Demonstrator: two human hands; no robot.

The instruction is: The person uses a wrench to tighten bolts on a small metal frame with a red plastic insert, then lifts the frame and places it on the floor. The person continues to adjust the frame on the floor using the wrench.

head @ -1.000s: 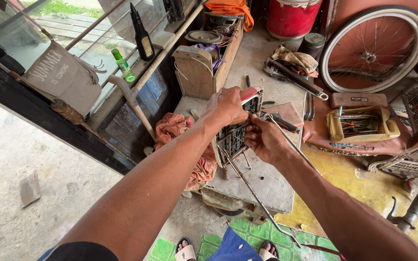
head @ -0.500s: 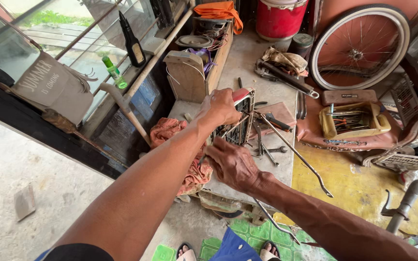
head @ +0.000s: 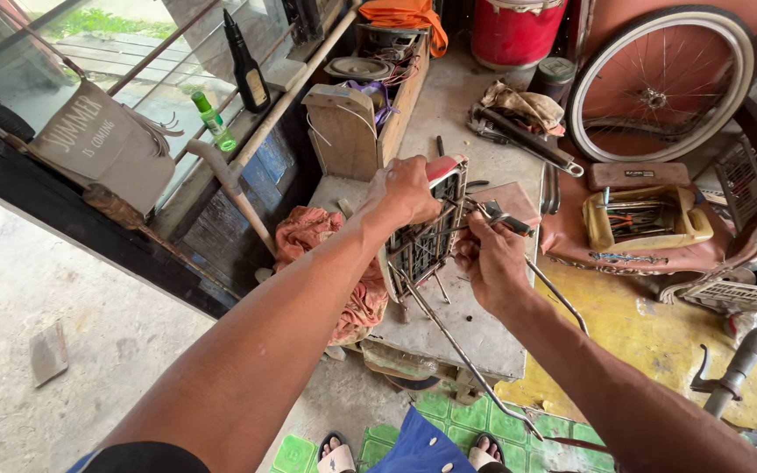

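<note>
Left hand [head: 406, 191] clamps rack [head: 427, 232] top, fingers wrapped; rack stands upright mid slab [head: 475, 328], long axis vertical. Right hand [head: 488, 263] just right of it, fingers closed on pliers [head: 497, 219] pointing left into rack wires. Rods [head: 466, 355] trail toward near edge.

Both forearms are bare from wrist to elbow and beyond, with no watch, ring or glove on the left hand [head: 409, 188] or the right hand [head: 488, 263]. At the lower left of the frame a dark, possibly black, short sleeve [head: 137, 457] edges the left upper arm. Near the bottom centre, blue shorts [head: 420, 442] and pale sandals [head: 336, 455] show.
</note>
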